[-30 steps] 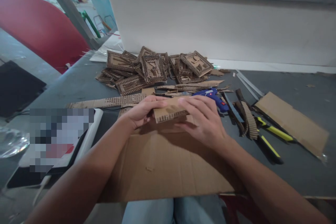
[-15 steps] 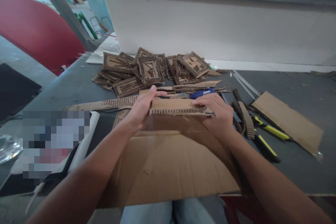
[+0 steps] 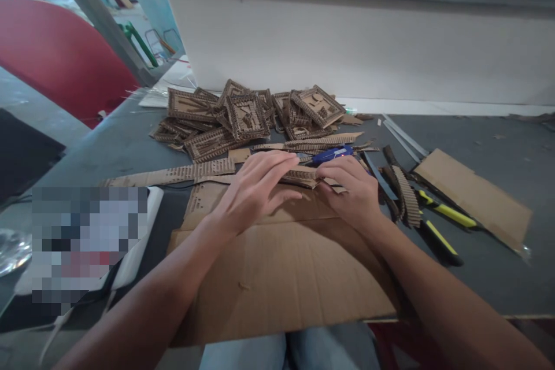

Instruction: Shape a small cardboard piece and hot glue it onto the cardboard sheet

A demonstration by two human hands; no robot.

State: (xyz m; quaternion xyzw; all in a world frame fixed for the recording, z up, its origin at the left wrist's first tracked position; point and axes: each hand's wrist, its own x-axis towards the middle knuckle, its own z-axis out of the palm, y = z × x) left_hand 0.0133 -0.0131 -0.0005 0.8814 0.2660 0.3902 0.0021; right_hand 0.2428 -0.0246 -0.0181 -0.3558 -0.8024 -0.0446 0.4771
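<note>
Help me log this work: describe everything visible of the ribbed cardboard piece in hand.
Brown and corrugated along its near side, the ribbed cardboard piece is nearer than the blue glue gun. The right grip holds its right part; the left grip hides its left, so contact there and full shape are unclear.

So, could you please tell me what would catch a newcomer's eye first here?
Probably the left hand and right hand at the centre, with a corrugated cardboard piece between them. Behind them, a heap of bordered cardboard panels would stand out, as would the blue glue gun just beyond the right hand and the red chair at the left edge.
</note>
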